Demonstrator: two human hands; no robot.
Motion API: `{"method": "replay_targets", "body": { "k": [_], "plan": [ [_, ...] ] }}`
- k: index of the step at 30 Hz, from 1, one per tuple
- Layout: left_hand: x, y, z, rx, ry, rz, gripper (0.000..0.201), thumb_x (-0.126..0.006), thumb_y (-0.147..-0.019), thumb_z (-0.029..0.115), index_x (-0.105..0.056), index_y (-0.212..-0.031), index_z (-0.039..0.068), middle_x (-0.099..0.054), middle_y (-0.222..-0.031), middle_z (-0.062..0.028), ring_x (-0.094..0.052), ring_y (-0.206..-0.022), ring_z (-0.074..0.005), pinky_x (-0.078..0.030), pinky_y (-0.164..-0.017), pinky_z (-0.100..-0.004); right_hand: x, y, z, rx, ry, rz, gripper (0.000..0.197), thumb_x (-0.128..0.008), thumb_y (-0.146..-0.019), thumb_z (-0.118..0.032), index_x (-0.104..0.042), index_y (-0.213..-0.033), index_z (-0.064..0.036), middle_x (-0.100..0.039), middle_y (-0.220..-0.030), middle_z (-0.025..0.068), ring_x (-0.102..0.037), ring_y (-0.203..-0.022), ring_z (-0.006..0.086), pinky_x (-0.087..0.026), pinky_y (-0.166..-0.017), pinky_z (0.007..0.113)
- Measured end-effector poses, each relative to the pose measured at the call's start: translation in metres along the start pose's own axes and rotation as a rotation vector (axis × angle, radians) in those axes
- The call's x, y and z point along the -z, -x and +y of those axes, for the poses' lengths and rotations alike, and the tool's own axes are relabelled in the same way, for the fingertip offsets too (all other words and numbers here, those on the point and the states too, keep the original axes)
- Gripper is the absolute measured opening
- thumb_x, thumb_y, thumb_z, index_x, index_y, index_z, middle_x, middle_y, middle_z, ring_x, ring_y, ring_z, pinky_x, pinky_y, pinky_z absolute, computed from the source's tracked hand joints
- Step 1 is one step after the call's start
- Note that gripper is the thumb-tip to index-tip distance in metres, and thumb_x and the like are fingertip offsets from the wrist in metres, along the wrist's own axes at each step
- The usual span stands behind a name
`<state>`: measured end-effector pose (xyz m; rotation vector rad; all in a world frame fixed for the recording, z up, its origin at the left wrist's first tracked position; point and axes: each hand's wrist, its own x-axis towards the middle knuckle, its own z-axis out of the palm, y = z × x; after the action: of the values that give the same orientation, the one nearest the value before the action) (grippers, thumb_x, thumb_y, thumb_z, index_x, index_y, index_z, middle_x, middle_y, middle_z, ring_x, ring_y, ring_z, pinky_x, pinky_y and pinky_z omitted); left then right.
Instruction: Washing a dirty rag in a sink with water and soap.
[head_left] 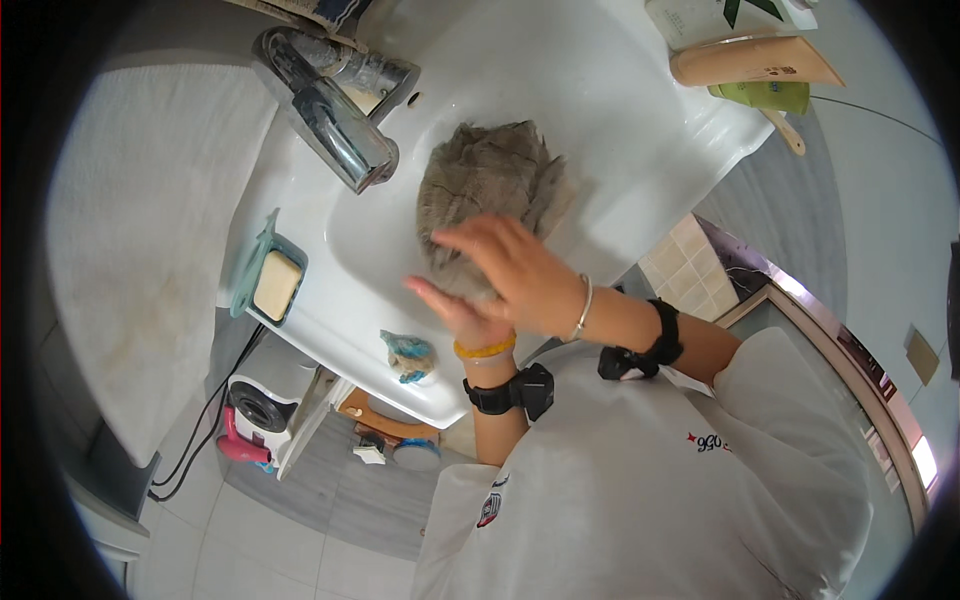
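A wet, bunched grey-brown cloth (485, 175) lies in the white sink basin (600, 130). Over its near edge my two hands come together, with a little motion blur. My right hand (520, 275) is on top, its fingers stretched out toward the left. Beneath it my left hand (462, 315) is partly covered, one digit reaching out past the right palm. I see nothing held in either hand. Close to my left wrist, a small crumpled blue and beige lump (407, 357) sits on the sink's rim.
A chrome faucet (345, 140) juts over the basin at upper left. Cream soap (277, 286) rests in a teal dish (250, 265) on the left rim. A peach tube (755, 62) and a green tube (765, 96) are at upper right. A pink hair dryer (240, 440) hangs low left.
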<state>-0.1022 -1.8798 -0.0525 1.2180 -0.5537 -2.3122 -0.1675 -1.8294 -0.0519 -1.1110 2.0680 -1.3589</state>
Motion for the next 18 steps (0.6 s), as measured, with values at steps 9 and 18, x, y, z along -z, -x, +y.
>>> {"method": "replay_targets", "body": {
  "k": [9,18],
  "plan": [
    [0.028,-0.019,0.006,0.063,0.217,0.051,0.064,-0.044,-0.073,0.046,-0.037,-0.121,0.005,-0.039,-0.121,-0.0111,-0.038,-0.11,-0.0277,-0.032,-0.092,-0.0414,0.038,-0.03,0.098,-0.468,-0.482,0.037,0.052,-0.039,-0.085,-0.045,-0.037,-0.123,-0.0105,-0.044,-0.121,0.0074,-0.041,-0.111,0.0182,-0.035,-0.091,0.034],
    [0.038,-0.028,0.011,0.209,0.306,-0.04,0.053,-0.047,-0.076,0.037,-0.039,-0.118,0.005,-0.044,-0.116,-0.0119,-0.042,-0.106,-0.0293,-0.034,-0.091,-0.0422,0.046,-0.017,0.113,-0.768,-1.363,-0.31,0.044,-0.051,-0.083,-0.026,-0.039,-0.12,-0.0047,-0.047,-0.114,0.0098,-0.047,-0.103,0.0163,-0.039,-0.088,0.029]
  ]
}}
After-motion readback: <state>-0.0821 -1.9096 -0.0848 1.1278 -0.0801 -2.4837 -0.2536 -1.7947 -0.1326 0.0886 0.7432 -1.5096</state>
